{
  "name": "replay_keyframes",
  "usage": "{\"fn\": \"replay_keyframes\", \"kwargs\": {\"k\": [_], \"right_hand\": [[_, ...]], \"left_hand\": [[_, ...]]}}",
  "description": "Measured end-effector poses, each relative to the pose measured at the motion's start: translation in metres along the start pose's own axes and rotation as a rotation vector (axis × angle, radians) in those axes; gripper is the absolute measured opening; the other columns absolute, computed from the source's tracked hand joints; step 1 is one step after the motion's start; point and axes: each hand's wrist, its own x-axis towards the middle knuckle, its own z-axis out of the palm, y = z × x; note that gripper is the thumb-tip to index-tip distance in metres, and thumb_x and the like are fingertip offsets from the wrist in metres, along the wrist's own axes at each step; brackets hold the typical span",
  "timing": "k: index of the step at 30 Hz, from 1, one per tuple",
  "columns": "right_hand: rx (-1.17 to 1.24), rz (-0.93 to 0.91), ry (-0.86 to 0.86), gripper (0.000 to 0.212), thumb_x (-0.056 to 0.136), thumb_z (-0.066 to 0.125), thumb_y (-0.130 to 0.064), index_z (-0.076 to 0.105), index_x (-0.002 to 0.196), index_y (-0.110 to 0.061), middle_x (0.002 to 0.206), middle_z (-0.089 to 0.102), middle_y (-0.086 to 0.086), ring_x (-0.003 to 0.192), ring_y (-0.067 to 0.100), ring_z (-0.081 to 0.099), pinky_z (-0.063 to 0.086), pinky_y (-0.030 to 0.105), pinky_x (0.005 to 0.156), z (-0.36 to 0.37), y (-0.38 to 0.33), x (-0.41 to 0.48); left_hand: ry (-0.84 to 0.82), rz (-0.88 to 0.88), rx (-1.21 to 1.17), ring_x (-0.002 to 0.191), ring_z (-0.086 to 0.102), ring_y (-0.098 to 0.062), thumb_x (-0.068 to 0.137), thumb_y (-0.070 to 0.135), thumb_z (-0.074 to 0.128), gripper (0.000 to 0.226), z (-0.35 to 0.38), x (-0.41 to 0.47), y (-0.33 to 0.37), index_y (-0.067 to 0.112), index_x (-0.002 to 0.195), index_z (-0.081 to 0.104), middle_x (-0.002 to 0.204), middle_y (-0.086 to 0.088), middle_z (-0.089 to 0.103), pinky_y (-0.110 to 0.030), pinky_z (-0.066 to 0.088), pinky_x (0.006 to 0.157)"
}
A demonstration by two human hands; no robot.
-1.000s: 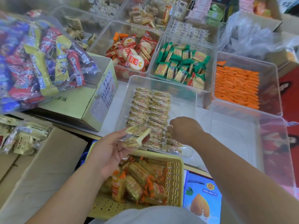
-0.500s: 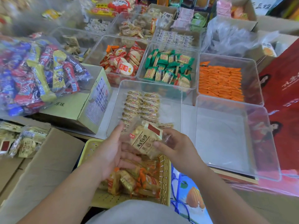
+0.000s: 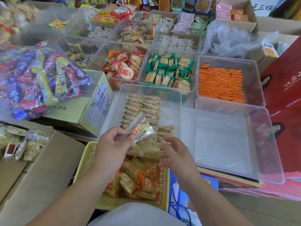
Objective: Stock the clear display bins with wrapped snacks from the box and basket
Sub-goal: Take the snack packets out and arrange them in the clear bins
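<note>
- Beneath both hands a yellow basket point(image 3: 86, 160) is seen, with a heap of wrapped snacks point(image 3: 138, 178) in it; these are judged as yet to be stocked.
- A snack packet point(image 3: 143, 136) is pinched by its clear wrapper end in the left hand point(image 3: 112, 149), between thumb and fingertips, and is held above the basket's far rim.
- The right hand point(image 3: 175, 154) is held with fingers loosely spread, just right of the packet. Nothing is gripped in it, and whether the packet is touched cannot be told.
- Left of the left hand, more pale packets point(image 3: 24, 144) are seen lying on a cardboard box point(image 3: 48, 168), not yet moved.
- Just beyond the hands, the nearest clear bin point(image 3: 171, 101) is partly filled. Two neat rows point(image 3: 141, 108) are laid in it, and its right side is bare.
- Right of the right hand, a second clear bin point(image 3: 228, 141) is seen with no snacks in it, so most of the work is judged to remain.
- Farther beyond, the bins of orange packets point(image 3: 219, 82), green packets point(image 3: 169, 69) and red-and-white packets point(image 3: 123, 67) appear already stocked.
</note>
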Motion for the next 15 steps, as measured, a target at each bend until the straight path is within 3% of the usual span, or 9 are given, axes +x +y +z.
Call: {"fn": "replay_keyframes", "kwargs": {"k": [2,5,7,9,12,15], "right_hand": [[0.182,0.061,-0.125,0.039,0.089,0.062,-0.059,0.065,0.118,-0.034,0.115,0.07,0.001,0.096,0.013,0.073,0.062,0.035,0.073,0.003,-0.003,0.002],[0.397,0.11,-0.3,0.055,0.085,0.063,-0.064,0.067,0.127,-0.029,0.129,0.068,0.004,0.115,0.026,0.068,0.059,0.05,0.09,0.007,-0.008,0.011],[0.442,0.085,-0.284,0.06,0.085,0.067,-0.059,0.065,0.129,-0.018,0.126,0.069,0.011,0.115,0.03,0.067,0.058,0.052,0.091,0.009,-0.012,0.022],[0.427,0.045,-0.169,0.045,0.091,0.068,-0.046,0.068,0.123,-0.015,0.116,0.071,0.016,0.105,0.03,0.071,0.06,0.047,0.082,0.01,-0.017,0.036],[0.213,-0.065,-0.052,0.018,0.101,0.06,-0.024,0.072,0.113,-0.024,0.107,0.076,0.006,0.096,0.026,0.074,0.062,0.042,0.08,0.004,-0.028,0.062],[-0.353,-0.266,0.135,0.021,0.098,0.063,-0.028,0.065,0.117,-0.036,0.096,0.072,-0.009,0.082,0.015,0.069,0.059,0.03,0.065,-0.013,-0.047,0.096]], "left_hand": [[-0.038,0.164,0.134,0.084,0.074,-0.007,0.088,0.017,0.082,0.019,0.003,0.002,0.001,0.032,0.085,0.07,0.087,0.013,0.078,-0.03,0.055,0.075],[-0.216,0.385,0.276,0.093,0.072,-0.002,0.085,0.013,0.084,0.025,0.013,0.002,0.006,0.035,0.091,0.073,0.098,0.019,0.076,-0.028,0.059,0.079],[-0.292,0.522,0.436,0.098,0.068,-0.002,0.079,0.017,0.088,0.027,0.02,0.006,0.008,0.034,0.095,0.075,0.102,0.019,0.073,-0.033,0.058,0.084],[-0.404,0.531,0.532,0.109,0.062,0.002,0.075,0.039,0.088,0.036,0.025,0.012,0.01,0.034,0.108,0.075,0.115,0.026,0.068,-0.034,0.054,0.096],[-0.458,0.458,0.617,0.124,0.041,0.009,0.072,0.074,0.067,0.068,0.023,0.026,0.004,0.04,0.132,0.062,0.132,0.037,0.048,-0.023,0.035,0.107],[-0.303,0.373,0.761,0.139,0.041,-0.013,0.079,0.066,0.074,0.077,0.012,0.055,-0.011,0.031,0.145,0.052,0.151,0.01,0.047,-0.038,0.037,0.116]]}}
